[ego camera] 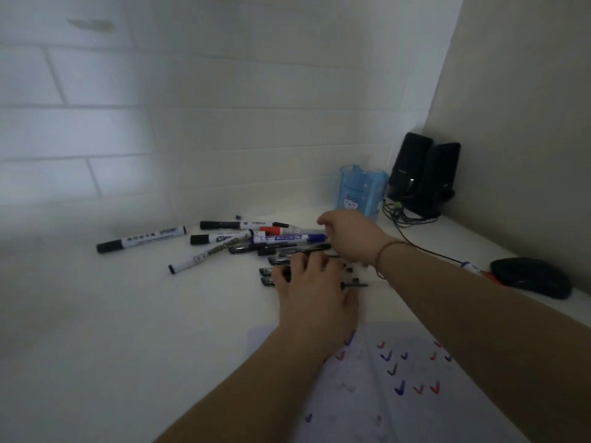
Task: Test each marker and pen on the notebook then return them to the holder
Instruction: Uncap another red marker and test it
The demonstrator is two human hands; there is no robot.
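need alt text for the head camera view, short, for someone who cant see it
Two bare hands reach into a pile of markers and pens on a white desk: the left hand lies over the black pens, the right hand is just behind. A blue holder stands beyond, and a notebook with coloured ticks lies nearest.

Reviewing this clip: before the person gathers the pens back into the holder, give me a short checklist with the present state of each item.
1. Holder upright and within reach, behind the right hand: ok.
2. Holder opening free to take pens: cannot tell, its inside is not visible.
3. Notebook carries test marks, red and blue ticks on the page: ok.
4. Markers and pens back in the holder: not ok, they lie scattered on the desk.
5. Left hand on the black pens: ok, it lies over them; whether it holds one, cannot tell.
6. Caps on: cannot tell for most; too blurred.
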